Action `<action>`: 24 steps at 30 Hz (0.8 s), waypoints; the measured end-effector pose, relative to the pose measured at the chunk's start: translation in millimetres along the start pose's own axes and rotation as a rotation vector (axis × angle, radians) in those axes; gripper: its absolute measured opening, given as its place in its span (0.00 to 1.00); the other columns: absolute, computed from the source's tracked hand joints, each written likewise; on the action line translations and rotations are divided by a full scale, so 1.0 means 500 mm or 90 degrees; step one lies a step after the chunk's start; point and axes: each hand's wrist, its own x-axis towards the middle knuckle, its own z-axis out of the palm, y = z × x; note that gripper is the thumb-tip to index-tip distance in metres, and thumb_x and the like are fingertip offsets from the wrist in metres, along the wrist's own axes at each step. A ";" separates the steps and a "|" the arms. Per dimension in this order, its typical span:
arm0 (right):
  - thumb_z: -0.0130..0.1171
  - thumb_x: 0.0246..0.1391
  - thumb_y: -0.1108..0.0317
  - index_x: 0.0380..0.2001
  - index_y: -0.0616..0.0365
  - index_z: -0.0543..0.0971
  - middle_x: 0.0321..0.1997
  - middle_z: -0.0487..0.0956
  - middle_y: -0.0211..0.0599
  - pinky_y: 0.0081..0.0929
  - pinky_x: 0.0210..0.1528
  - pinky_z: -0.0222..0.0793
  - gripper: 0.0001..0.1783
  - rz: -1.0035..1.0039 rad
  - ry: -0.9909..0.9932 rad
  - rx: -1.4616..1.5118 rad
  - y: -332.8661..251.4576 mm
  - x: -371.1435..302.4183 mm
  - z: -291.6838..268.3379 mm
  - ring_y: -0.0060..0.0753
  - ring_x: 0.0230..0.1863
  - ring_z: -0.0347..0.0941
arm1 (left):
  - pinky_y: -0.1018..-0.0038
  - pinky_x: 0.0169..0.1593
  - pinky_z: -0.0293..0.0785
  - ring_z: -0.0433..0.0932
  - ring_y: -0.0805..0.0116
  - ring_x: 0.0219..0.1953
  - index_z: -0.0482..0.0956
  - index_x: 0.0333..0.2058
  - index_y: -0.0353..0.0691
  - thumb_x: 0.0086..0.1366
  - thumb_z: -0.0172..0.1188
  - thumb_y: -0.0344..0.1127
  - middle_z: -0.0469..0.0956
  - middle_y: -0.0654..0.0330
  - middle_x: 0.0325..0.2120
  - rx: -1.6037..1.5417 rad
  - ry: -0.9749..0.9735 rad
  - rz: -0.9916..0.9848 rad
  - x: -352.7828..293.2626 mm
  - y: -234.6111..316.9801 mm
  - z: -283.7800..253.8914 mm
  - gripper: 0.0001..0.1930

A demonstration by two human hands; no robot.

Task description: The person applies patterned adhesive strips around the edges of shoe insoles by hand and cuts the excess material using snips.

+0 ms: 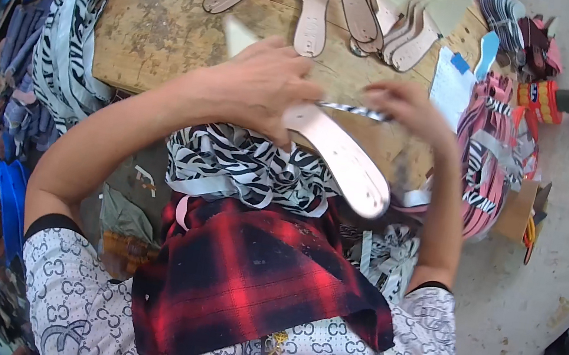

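Observation:
My left hand [262,87] is closed around the middle of a pale, dark-edged insole [347,162] held over the table's near edge. The insole's rounded end slants down toward the lower right; a pale pointed flap [238,38] sticks out past the far side of the hand. A narrow zebra-print strip [352,110] runs from beside my left fingers to my right hand [408,112]. That hand is slightly blurred, its fingers pinched on the strip's end. Under the insole, a heap of black-and-white zebra strips [248,171] lies at my lap, above a red-and-black plaid cloth [240,260].
More insoles [312,24] with pale flaps lie at the far side of the worn wooden table [151,27]. Zebra strips [72,29] hang at the left. Pink and zebra strips [480,157], a paper sheet [450,85] and a red-yellow container [540,100] are at the right.

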 end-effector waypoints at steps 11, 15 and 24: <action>0.44 0.62 0.44 0.45 0.64 0.76 0.31 0.80 0.39 0.19 0.24 0.65 0.30 0.137 -0.060 0.408 -0.118 -0.161 0.201 0.23 0.26 0.75 | 0.83 0.36 0.68 0.73 0.76 0.38 0.74 0.43 0.28 0.50 0.69 0.56 0.75 0.59 0.30 -1.205 -0.065 -0.468 -0.033 0.055 0.071 0.34; 0.53 0.60 0.56 0.40 0.63 0.76 0.34 0.80 0.38 0.17 0.17 0.66 0.19 0.046 0.334 0.751 -0.138 -0.136 0.287 0.23 0.25 0.75 | 0.77 0.42 0.71 0.74 0.71 0.37 0.73 0.47 0.33 0.47 0.71 0.46 0.76 0.59 0.37 -0.967 -0.135 -0.299 -0.056 0.089 0.014 0.32; 0.52 0.59 0.64 0.41 0.65 0.74 0.33 0.79 0.41 0.22 0.17 0.64 0.14 0.026 0.438 0.901 -0.150 -0.207 0.303 0.27 0.22 0.72 | 0.66 0.44 0.71 0.77 0.54 0.41 0.74 0.47 0.33 0.31 0.77 0.50 0.78 0.49 0.37 -0.403 -0.108 -0.148 -0.056 0.081 0.034 0.43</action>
